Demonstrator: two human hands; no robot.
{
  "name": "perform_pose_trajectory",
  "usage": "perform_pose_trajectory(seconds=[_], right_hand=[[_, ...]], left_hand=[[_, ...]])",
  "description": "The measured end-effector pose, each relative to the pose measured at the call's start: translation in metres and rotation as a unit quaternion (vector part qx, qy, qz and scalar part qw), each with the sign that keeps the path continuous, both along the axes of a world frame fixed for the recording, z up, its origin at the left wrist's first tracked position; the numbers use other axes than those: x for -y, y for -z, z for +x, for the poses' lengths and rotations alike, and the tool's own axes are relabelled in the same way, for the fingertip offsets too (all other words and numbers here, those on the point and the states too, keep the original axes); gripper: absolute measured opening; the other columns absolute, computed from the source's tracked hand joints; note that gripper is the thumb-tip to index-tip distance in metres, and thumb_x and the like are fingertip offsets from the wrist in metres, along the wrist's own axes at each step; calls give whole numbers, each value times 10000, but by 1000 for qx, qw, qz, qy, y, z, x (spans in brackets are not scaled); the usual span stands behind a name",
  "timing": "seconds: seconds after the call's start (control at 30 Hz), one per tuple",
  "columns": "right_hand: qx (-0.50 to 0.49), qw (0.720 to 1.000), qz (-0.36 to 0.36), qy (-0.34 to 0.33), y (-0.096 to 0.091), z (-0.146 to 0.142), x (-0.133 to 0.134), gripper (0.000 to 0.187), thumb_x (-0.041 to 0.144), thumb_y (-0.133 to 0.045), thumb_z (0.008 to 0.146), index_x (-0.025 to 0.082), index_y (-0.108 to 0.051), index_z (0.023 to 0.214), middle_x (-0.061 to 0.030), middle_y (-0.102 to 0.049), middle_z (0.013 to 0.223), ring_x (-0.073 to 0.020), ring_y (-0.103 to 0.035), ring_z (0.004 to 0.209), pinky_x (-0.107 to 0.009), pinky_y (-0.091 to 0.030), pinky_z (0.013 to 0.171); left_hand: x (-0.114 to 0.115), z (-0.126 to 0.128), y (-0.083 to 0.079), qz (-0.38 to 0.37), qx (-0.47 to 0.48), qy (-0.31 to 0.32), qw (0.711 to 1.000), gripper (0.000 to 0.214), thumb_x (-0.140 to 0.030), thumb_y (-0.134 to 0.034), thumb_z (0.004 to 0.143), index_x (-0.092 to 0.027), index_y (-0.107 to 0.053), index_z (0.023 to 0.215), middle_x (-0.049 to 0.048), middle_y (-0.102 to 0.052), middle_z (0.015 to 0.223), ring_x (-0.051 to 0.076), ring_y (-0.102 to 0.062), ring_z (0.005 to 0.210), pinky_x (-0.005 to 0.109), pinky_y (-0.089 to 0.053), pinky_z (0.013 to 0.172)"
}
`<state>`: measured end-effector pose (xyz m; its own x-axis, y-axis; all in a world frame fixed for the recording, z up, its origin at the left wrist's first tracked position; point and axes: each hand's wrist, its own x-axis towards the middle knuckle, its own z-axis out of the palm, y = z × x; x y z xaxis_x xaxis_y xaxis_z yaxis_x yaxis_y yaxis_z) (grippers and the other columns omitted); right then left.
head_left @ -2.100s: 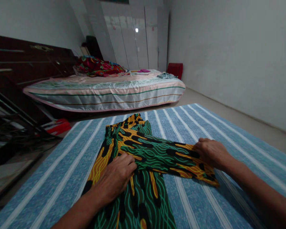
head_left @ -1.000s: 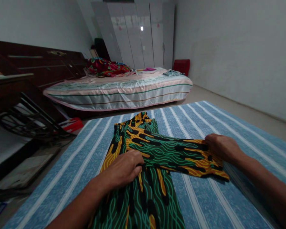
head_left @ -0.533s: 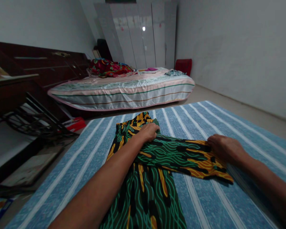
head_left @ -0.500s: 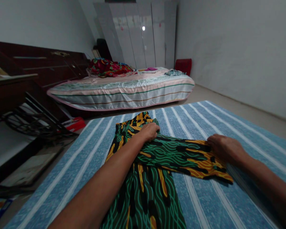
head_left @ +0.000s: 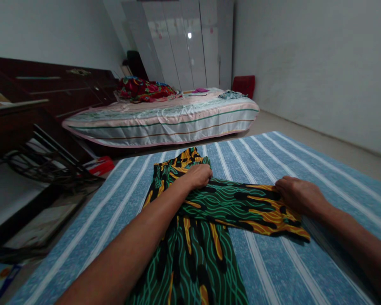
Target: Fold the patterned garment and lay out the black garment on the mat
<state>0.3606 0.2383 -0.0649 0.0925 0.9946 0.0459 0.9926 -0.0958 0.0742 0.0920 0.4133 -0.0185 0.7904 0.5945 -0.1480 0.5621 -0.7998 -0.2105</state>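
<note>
A garment [head_left: 193, 262] with a wavy green, black and yellow pattern lies on a blue-and-white striped cloth. Its gathered yellow edge [head_left: 186, 159] is at the far end. One long strip of it, a sleeve or a leg, I cannot tell which, stretches out to the right across the main part. My left hand [head_left: 199, 176] is closed on the garment near the top, where this strip begins. With its fingers pinched, my right hand [head_left: 300, 195] grips the strip's upper edge near the outer end. The fingertips of both hands are partly hidden.
The striped cloth [head_left: 114, 203] covers the surface before me. Beyond it stands a bed [head_left: 165, 123] with a red floral blanket [head_left: 146, 90] on it. A dark wooden piece of furniture [head_left: 15, 118] is at the left. A red chair [head_left: 244, 86] stands near the right wall.
Both hands keep their hold at nearly the same spots. The garment lies almost as before; the whole view has shifted slightly.
</note>
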Motion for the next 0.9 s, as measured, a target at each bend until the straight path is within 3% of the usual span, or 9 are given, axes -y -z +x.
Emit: perform_pose_trajectory(seconds=[0.23, 0.47, 0.67, 0.9], right_hand=[[2, 1000, 1, -5, 1, 0, 0, 262, 242, -370, 911, 189, -609, 819, -58, -630, 849, -169, -594, 696, -263, -245, 511], [2, 1000, 7, -4, -2, -2, 0, 299, 261, -337, 922, 191, -613, 833, -57, -637, 865, -170, -599, 719, -264, -259, 523], [1, 1000, 5, -4, -3, -2, 0, 308, 259, -327, 926, 188, -610, 827, -60, -633, 862, -164, -592, 708, -264, -262, 524], [-8, 1000, 8, -5, 0, 1, 0, 292, 298, -366, 908, 192, -626, 829, -57, -633, 845, -165, -590, 693, -255, -272, 521]], left_hand=[[6, 6, 4, 21, -9, -6, 1000, 223, -127, -496, 769, -126, -701, 855, 158, -694, 928, 266, -661, 870, 314, -502, 692], [4, 4, 4, 16, -6, 21, 1000, 269, -115, -471, 793, -149, -678, 962, 138, -665, 1017, 246, -636, 942, 311, -500, 754], [5, 6, 2, 14, -19, 9, 1000, 245, -106, -487, 766, -146, -701, 879, 137, -677, 969, 249, -645, 908, 311, -502, 727], [5, 5, 1, 28, -5, -4, 1000, 248, -117, -470, 789, -122, -687, 908, 152, -669, 966, 258, -641, 914, 321, -501, 732]])
